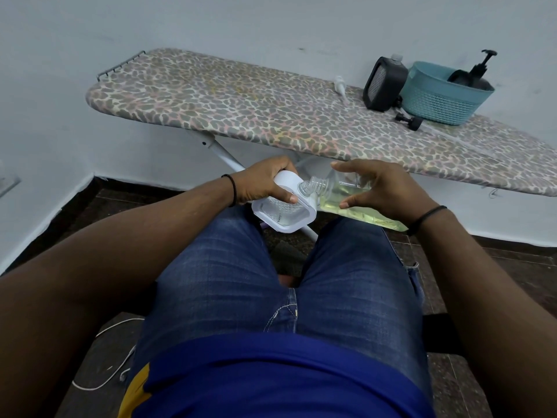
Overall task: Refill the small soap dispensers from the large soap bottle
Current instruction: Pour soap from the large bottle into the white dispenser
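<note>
My left hand (265, 184) grips a small white soap dispenser (284, 211) with a clear patterned window, tilted over my knees. My right hand (382, 190) holds the large clear soap bottle (337, 196) of pale yellow liquid on its side. The bottle's threaded open neck (312, 187) touches the dispenser's top opening. A black dispenser (384, 84) stands on the ironing board (241, 101) at the right. Its black pump head (408, 120) lies in front of it.
A teal basket (443, 96) on the board's right end holds a black pump bottle (479, 70). A clear pump part (340, 86) lies on the board near the wall. The board's white legs pass under my hands. A white cable (102, 357) lies on the dark floor at the left.
</note>
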